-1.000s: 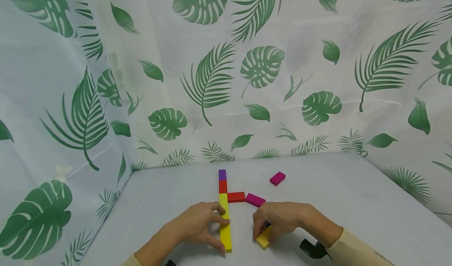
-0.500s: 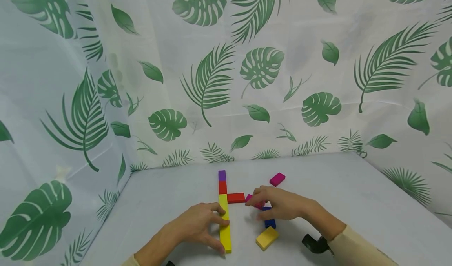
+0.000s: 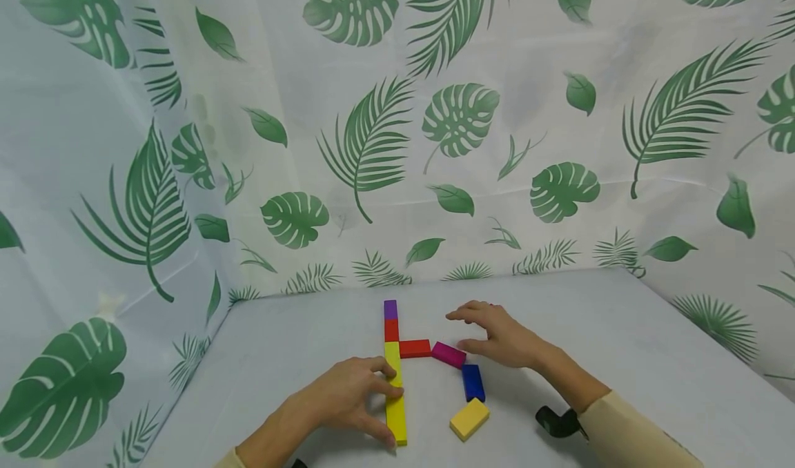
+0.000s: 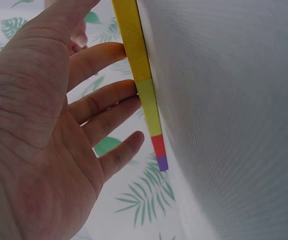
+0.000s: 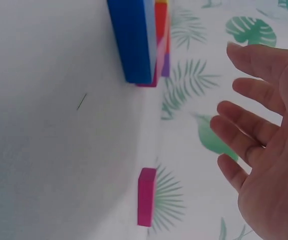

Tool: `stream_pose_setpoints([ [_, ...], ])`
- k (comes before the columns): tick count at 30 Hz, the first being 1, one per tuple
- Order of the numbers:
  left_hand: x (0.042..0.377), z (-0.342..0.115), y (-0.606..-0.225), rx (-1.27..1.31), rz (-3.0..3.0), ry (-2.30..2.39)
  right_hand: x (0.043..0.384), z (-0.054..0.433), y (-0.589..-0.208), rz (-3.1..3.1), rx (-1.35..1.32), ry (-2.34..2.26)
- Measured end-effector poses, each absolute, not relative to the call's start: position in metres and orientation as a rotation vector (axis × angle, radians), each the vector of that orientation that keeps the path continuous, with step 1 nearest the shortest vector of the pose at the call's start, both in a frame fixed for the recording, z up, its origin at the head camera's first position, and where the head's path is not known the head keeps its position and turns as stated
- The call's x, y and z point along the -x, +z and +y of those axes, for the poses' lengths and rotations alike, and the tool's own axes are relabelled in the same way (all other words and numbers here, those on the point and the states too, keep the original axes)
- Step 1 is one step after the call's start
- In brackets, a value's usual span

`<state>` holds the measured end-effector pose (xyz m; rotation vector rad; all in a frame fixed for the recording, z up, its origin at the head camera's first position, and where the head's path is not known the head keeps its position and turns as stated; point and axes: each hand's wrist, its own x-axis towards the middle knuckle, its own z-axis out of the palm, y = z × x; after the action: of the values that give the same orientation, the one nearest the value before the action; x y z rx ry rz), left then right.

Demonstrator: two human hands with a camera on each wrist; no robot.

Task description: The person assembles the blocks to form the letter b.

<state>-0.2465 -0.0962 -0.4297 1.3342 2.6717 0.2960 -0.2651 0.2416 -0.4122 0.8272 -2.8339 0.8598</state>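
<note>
A straight row of blocks runs away from me: yellow blocks (image 3: 396, 416) nearest, then a red block (image 3: 391, 330), then a purple block (image 3: 390, 309). My left hand (image 3: 350, 393) rests beside this row, fingertips lightly touching the yellow blocks. From the row's right side a second red block (image 3: 415, 348) branches off. A magenta block (image 3: 448, 355), a blue block (image 3: 473, 383) and a golden-yellow block (image 3: 469, 420) curve on from it. Above the table, my right hand (image 3: 504, 335) holds nothing, fingers spread. Another magenta block (image 5: 146, 197) lies near it, hidden in the head view.
The white table (image 3: 298, 330) reaches back to a leaf-patterned curtain (image 3: 397, 143) that also hangs along the left and right sides. A black wrist device (image 3: 555, 422) sits under my right forearm.
My right hand has let go of the blocks by the golden-yellow one and moved away from me, past the curve, over the loose magenta block. The left hand has stayed put.
</note>
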Motion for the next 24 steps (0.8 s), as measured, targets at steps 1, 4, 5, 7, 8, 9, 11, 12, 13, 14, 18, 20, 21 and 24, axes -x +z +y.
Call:
stream_pose_setpoints([
  [1,0.246,-0.096,-0.43,-1.34,2.671,0.296,0.266,0.243,-0.413,-2.823,-0.824,0.861],
  [4,0.247,-0.097,-0.431,-1.346,2.665,0.306,0.27,0.247,-0.415,-2.792,-0.821,0.872],
  [5,0.247,-0.097,-0.431,-1.347,2.664,0.309,0.271,0.248,-0.416,-2.782,-0.813,0.878],
  [7,0.247,-0.098,-0.431,-1.347,2.665,0.313,0.276,0.25,-0.416,-2.765,-0.784,0.888],
  [8,0.247,-0.098,-0.431,-1.344,2.664,0.314,0.279,0.252,-0.415,-2.759,-0.762,0.899],
  [9,0.247,-0.099,-0.431,-1.341,2.663,0.315,0.282,0.253,-0.415,-2.752,-0.74,0.91],
  [11,0.247,-0.099,-0.431,-1.34,2.662,0.313,0.289,0.255,-0.413,-2.745,-0.687,0.929],
  [12,0.247,-0.1,-0.431,-1.34,2.663,0.312,0.293,0.256,-0.411,-2.741,-0.664,0.932],
  [13,0.247,-0.1,-0.431,-1.341,2.661,0.31,0.297,0.257,-0.409,-2.736,-0.649,0.936],
  [14,0.248,-0.1,-0.43,-1.341,2.659,0.312,0.301,0.258,-0.407,-2.736,-0.627,0.947],
  [18,0.248,-0.099,-0.43,-1.354,2.657,0.309,0.318,0.263,-0.397,-2.73,-0.552,1.064],
  [20,0.248,-0.099,-0.43,-1.364,2.657,0.306,0.325,0.265,-0.393,-2.715,-0.523,1.158],
  [21,0.248,-0.099,-0.43,-1.37,2.657,0.303,0.327,0.266,-0.391,-2.702,-0.509,1.203],
  [24,0.248,-0.099,-0.43,-1.377,2.661,0.297,0.333,0.27,-0.388,-2.65,-0.475,1.299],
])
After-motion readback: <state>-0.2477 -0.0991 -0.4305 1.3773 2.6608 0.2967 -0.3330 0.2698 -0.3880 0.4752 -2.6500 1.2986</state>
